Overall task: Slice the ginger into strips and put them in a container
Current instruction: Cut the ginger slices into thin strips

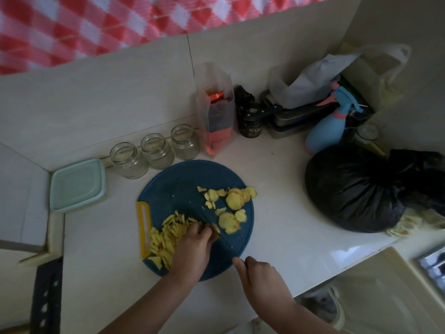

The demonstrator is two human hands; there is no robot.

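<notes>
You are in the middle of the slicing step, and nothing has gone into a container yet. Your left hand (192,247) is curled over a small stack (216,229) of ginger near the middle of the board (173,186), with the fingertips pinning it down. Your right hand (257,277) is closed round the handle of the knife (225,242). The blade is blurred, running up and left from that hand to the stack just beside your left fingertips, so I cannot tell whether the edge is on the ginger or just above it. The cut strips (163,237) are heaped to the left of your holding hand, against the board's yellow handle edge and partly under your wrist. The uncut slices (234,201) lie on the right half of the board, beyond the blade and clear of both hands. By my reckoning roughly half the ginger is done. The next cuts need your left fingertips tucked back from the blade as the stack shortens, and then a fresh few slices pulled across from the right. The likely container is the pale green box (77,184) off the board's left edge, which looks lidded, or one of the open jars (128,160) just behind the board.
</notes>
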